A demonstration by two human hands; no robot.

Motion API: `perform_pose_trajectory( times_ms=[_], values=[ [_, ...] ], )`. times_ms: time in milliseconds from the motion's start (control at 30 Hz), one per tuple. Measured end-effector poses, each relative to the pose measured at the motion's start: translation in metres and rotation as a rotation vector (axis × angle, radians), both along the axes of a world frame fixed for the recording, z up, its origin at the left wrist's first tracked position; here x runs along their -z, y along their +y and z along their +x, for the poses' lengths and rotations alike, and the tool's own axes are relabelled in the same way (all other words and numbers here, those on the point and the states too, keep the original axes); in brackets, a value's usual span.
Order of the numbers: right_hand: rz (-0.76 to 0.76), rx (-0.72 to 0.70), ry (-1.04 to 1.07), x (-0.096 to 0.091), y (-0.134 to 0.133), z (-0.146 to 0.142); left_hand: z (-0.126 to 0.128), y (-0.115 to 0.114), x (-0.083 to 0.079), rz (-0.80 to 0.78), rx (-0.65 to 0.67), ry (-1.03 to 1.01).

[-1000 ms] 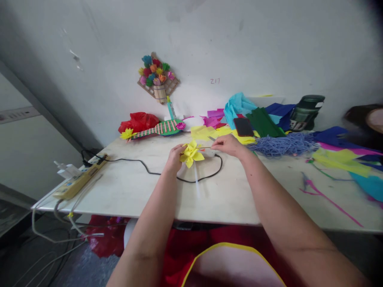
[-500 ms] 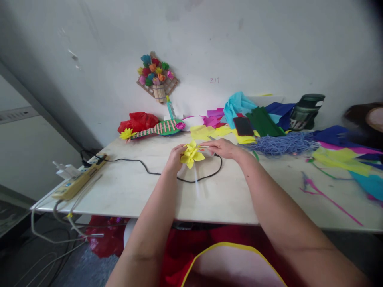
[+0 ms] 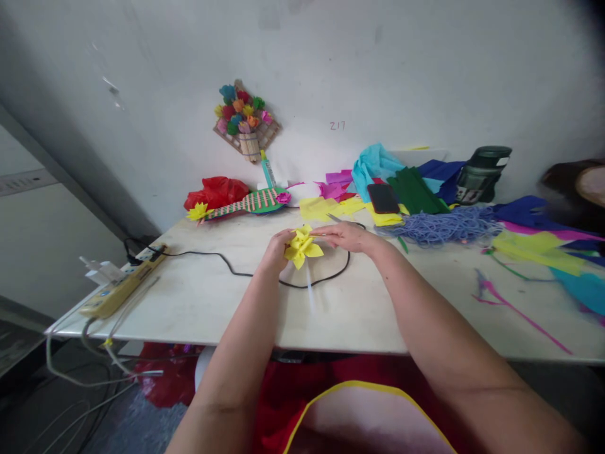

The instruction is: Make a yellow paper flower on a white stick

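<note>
Beside the table [image 3: 227, 315], I see the yellow flower [image 3: 302, 257] near its middle, its petals already formed and spread. The left hand [image 3: 276, 248] has its fingers clamped on the flower's left edge; the right hand [image 3: 348, 238] meets its far right side, whether gripping I cannot tell. Far left, a second yellow bloom [image 3: 197, 212] stands complete; what shaping remains is unclear.

On the pale grey painted wall [image 3: 401, 82] facing you, you have the handwritten number 217 [image 3: 337, 125] in thin reddish strokes; the lettering on your slim teal tube with a yellow-green tip [image 3: 268, 173], left of that number and lower, is too small to read
</note>
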State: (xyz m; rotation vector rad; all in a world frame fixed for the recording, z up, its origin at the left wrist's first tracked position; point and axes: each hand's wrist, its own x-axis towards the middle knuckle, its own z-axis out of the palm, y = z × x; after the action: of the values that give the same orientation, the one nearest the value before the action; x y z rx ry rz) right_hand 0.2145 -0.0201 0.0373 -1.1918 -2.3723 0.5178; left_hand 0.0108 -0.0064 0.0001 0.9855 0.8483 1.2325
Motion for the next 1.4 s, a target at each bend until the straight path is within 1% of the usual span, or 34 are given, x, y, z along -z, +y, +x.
perform_pose_trajectory(
  times_ms=[167, 467, 800, 900, 1033, 1100, 1167, 1233, 1300, 1333, 1400],
  values=[
    [0.006, 0.047, 0.016, -0.002, -0.003, -0.002, 0.000, 0.000, 0.000, 0.000, -0.005, -0.022],
    [0.031, 0.067, 0.039, -0.001, -0.001, -0.001, -0.001, 0.005, 0.003, 0.047, -0.029, -0.053],
    [0.079, 0.152, -0.069, -0.002, -0.002, 0.001, -0.003, 0.006, 0.002, 0.073, -0.099, -0.044],
    [0.066, 0.266, -0.127, 0.000, 0.003, 0.008, -0.004, 0.008, 0.004, 0.071, -0.142, -0.043],
    [0.054, 0.534, -0.339, 0.012, 0.013, 0.024, -0.003, 0.009, 0.006, 0.073, -0.172, -0.022],
    [0.025, 0.604, -0.421, 0.018, 0.017, 0.030, -0.003, 0.009, 0.006, 0.076, -0.175, -0.017],
    [0.024, 0.645, -0.447, 0.021, 0.020, 0.032, -0.003, 0.009, 0.006, 0.087, -0.164, -0.005],
    [0.115, 0.659, -0.407, 0.021, 0.020, 0.031, -0.003, 0.008, 0.006, 0.110, -0.144, 0.020],
    [0.272, 0.646, -0.303, 0.017, 0.017, 0.024, -0.003, 0.007, 0.006, 0.136, -0.127, 0.045],
    [0.342, 0.628, -0.234, 0.015, 0.015, 0.020, -0.003, 0.007, 0.006, 0.143, -0.120, 0.052],
    [0.418, 0.556, -0.082, 0.011, 0.011, 0.009, -0.003, 0.006, 0.006, 0.148, -0.107, 0.055]
  ],
)
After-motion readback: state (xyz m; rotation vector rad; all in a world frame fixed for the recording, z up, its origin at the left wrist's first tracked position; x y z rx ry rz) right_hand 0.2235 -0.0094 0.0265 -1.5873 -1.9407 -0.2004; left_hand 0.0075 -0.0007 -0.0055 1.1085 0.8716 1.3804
